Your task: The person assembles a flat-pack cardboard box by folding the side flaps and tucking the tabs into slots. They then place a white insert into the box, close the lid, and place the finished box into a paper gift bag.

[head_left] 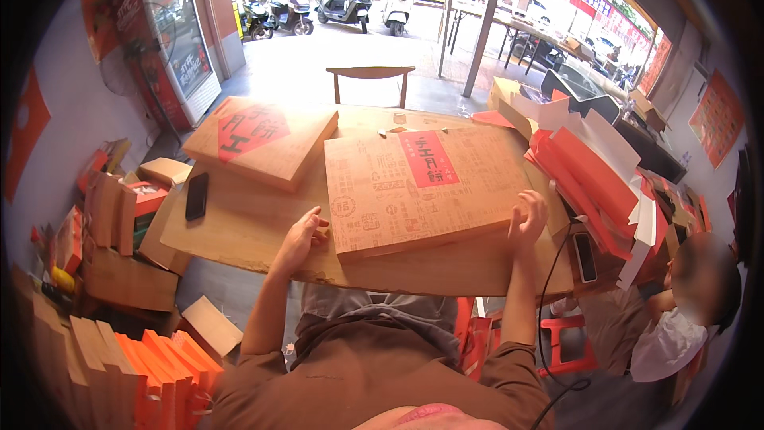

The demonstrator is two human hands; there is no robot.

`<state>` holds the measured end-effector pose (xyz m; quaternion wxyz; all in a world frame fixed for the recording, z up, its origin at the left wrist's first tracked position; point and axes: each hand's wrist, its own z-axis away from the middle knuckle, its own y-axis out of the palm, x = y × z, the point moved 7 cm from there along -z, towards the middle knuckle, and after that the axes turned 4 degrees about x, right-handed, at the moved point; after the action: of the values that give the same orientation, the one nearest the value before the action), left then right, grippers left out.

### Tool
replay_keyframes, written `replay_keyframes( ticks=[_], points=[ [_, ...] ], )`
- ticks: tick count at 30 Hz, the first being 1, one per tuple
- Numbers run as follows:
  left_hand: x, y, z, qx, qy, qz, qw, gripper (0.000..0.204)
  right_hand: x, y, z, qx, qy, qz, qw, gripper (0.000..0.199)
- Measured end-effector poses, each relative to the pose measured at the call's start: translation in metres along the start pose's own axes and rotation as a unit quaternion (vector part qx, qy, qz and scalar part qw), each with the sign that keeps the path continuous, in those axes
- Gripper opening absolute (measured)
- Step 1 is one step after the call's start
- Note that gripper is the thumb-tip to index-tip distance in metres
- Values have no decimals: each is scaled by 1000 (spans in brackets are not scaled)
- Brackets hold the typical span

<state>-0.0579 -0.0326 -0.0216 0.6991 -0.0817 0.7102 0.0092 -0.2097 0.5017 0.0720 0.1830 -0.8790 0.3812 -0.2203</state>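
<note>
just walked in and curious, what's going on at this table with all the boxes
A person seated at a wooden table has both bare hands on a flat brown cardboard box with a red label. The left hand rests at the box's near left corner, and the right hand grips its right edge. A second similar box lies further left, with a black phone beside it. Red and white folded cartons are stacked to the right.
</note>
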Motion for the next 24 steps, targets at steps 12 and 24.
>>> replay_keyframes(
  ticks=[12,24],
  points=[
    [-37,40,14,-95,134,-280,946,57,-57,24,35,18,361,-165,918,86],
    [-36,42,19,-32,133,-272,953,85,-72,28,48,41,407,-197,891,69]
  ],
)
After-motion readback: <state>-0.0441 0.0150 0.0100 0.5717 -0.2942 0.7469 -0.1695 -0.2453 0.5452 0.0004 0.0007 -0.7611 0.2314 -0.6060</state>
